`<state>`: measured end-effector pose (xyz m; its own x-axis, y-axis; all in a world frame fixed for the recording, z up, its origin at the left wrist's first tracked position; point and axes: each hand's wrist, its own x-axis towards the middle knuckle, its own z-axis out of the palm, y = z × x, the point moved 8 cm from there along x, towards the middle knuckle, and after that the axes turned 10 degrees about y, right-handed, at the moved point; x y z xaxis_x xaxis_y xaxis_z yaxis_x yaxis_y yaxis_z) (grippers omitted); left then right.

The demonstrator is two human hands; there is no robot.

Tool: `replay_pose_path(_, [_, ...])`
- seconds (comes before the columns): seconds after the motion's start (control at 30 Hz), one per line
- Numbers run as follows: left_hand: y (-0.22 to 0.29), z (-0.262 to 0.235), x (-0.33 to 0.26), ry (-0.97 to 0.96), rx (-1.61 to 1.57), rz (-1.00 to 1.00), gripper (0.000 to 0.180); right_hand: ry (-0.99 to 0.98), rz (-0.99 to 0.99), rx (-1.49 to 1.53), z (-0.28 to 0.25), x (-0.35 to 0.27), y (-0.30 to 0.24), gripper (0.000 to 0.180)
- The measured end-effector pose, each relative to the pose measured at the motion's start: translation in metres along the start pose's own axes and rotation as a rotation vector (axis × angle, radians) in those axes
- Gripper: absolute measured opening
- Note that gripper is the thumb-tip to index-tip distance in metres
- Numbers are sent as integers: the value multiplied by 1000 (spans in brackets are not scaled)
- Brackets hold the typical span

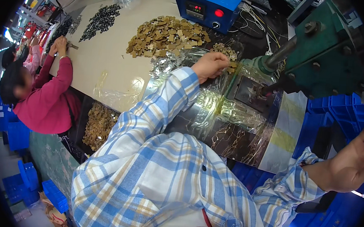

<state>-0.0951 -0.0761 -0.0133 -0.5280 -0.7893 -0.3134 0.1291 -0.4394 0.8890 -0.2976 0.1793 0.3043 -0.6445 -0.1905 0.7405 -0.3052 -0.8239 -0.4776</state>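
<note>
My left hand (pixel 210 66) reaches forward in a blue plaid sleeve, its fingers curled and pinching a small brass piece (pixel 231 67) beside the green press (pixel 321 60). The press's dark metal bed (pixel 247 92) lies just right of that hand, under clear plastic film (pixel 216 107). A small heap of brass pieces (pixel 225 50) sits just beyond the fingers. My right hand (pixel 351 163) is raised at the far right rim of the picture, fingers up against a dark object there. Its grip is hidden by the rim.
A big pile of brass pieces (pixel 166 34) and a pile of dark pieces (pixel 100 20) lie on the cream table (pixel 97 61). A blue control box (pixel 208 5) stands at the back. A person in a magenta top (pixel 48 100) works at the left. Blue crates (pixel 325 111) stand around.
</note>
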Motion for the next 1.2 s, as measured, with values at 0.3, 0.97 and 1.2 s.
replay_pose_path(0.3, [16, 28, 27, -6, 1269, 660, 19, -159, 283, 19, -33, -32, 32, 23])
replay_pose_path(0.97, [14, -35, -32, 193, 1088, 488, 17, -149, 439, 100, -37, -44, 52, 18])
replay_pose_path(1.2, [27, 33, -49, -7, 861, 593, 14, 234, 100, -189, -21, -15, 20, 25])
